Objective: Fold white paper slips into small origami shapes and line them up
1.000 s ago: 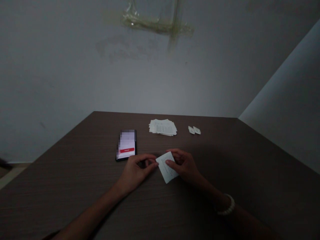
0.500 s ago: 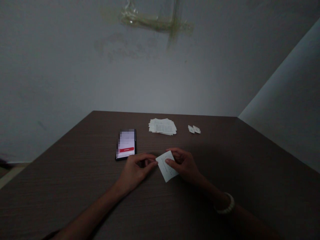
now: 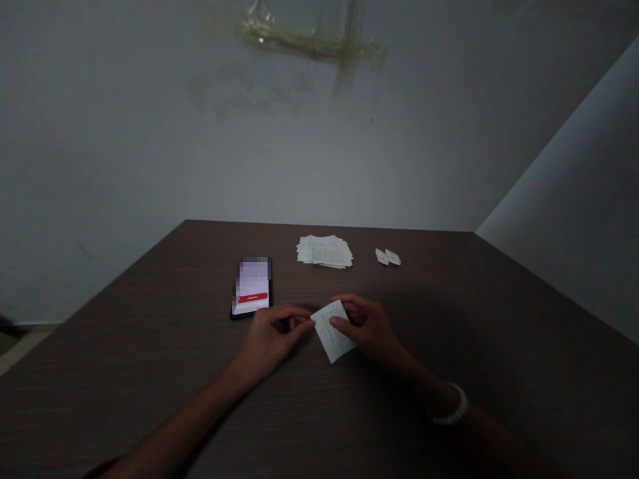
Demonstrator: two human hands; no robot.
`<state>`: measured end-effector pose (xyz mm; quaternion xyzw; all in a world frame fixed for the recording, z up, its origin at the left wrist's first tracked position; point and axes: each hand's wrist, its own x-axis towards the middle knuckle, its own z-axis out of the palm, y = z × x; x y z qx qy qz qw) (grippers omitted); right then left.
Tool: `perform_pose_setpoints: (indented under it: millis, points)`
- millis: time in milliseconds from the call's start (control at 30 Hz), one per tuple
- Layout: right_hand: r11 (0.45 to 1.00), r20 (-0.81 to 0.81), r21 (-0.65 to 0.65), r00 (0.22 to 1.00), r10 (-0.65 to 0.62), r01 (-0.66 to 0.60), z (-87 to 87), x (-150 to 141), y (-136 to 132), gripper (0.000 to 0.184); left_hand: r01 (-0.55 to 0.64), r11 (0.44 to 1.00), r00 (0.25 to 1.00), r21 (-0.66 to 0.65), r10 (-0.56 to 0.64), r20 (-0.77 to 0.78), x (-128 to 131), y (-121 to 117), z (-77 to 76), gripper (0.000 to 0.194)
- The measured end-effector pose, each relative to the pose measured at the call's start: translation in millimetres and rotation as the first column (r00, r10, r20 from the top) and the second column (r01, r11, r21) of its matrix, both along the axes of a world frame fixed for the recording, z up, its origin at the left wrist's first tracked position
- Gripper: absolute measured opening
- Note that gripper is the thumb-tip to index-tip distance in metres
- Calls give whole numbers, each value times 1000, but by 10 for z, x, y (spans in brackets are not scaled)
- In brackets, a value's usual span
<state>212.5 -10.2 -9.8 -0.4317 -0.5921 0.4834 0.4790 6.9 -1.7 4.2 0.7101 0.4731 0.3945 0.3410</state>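
Observation:
Between my hands is a small white piece of paper (image 3: 331, 339) with lines of print, tilted above the table. My right hand (image 3: 368, 329) grips its right side, thumb on top and fingers behind. At its upper left corner, my left hand (image 3: 272, 338) pinches the paper between thumb and fingertips. Farther back lies a loose stack of printed white papers (image 3: 327, 251). To the right of that stack sit two small folded white papers (image 3: 388, 257), side by side.
A phone (image 3: 253, 286) with a lit screen lies just beyond my left hand. The dark wooden table (image 3: 174, 319) ends at a grey wall (image 3: 319, 166). Yellowed tape (image 3: 309, 46) sticks to that wall. A pale bracelet (image 3: 456, 406) circles my right wrist.
My hands and the paper keep the same hold and pose. Only the view has shifted very slightly.

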Motion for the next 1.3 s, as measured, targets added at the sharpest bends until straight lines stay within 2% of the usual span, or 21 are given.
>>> perform_pose_setpoints:
  millis: [200, 433, 600, 800, 1300]
  points:
    - [1000, -2, 6, 1000, 0, 0, 27, -10, -2, 33, 12, 1000, 1000, 3, -12, 13, 6, -1, 5, 17]
    - [1000, -5, 0, 1000, 13, -13, 5, -19, -8, 32, 31, 998, 999, -60, -29, 31, 10, -21, 48, 21]
    - [1000, -27, 0, 999, 28, -28, 13, -12, -4, 20, 55, 990, 997, -129, -48, 59, -5, -18, 56, 21]
    - [999, -7, -30, 999, 36, -36, 23, 13, 11, 19, 104, 974, 990, -200, -82, 118, -9, -22, 105, 21]
    - [999, 59, -11, 997, -45, 46, 67, 29, 17, 17, 92, 979, 992, -183, -73, 105, -24, 3, 71, 22]
